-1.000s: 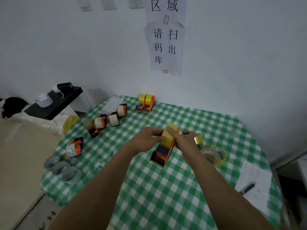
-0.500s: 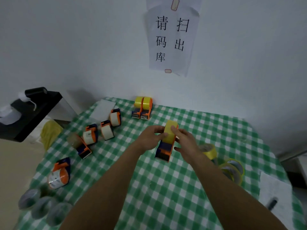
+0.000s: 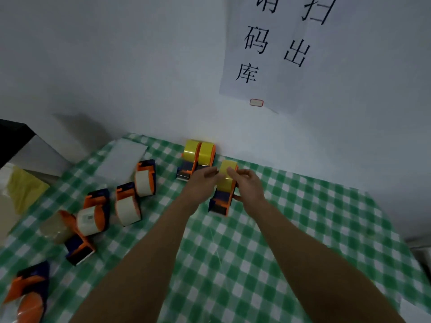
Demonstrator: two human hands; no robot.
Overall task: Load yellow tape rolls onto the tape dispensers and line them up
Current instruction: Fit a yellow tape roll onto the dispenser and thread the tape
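An orange and blue tape dispenser (image 3: 221, 201) loaded with a yellow tape roll (image 3: 225, 177) is held between both hands over the green checked tablecloth (image 3: 303, 224). My left hand (image 3: 202, 183) grips its left side, fingers curled onto the roll. My right hand (image 3: 247, 185) grips the right side, thumb on top of the roll. Two more dispensers with yellow rolls (image 3: 198, 155) stand side by side against the wall, just behind and left of the held one.
Several dispensers with white or clear rolls (image 3: 126, 203) lie scattered on the left of the table, one more at the lower left corner (image 3: 28, 292). A white sheet (image 3: 123, 159) lies at the back left. A paper sign (image 3: 275, 50) hangs on the wall.
Both hands have carried the loaded dispenser farther back toward the wall, close to the two yellow dispensers. The camera has moved forward and tilted down, so the loose rolls at right have left the view.
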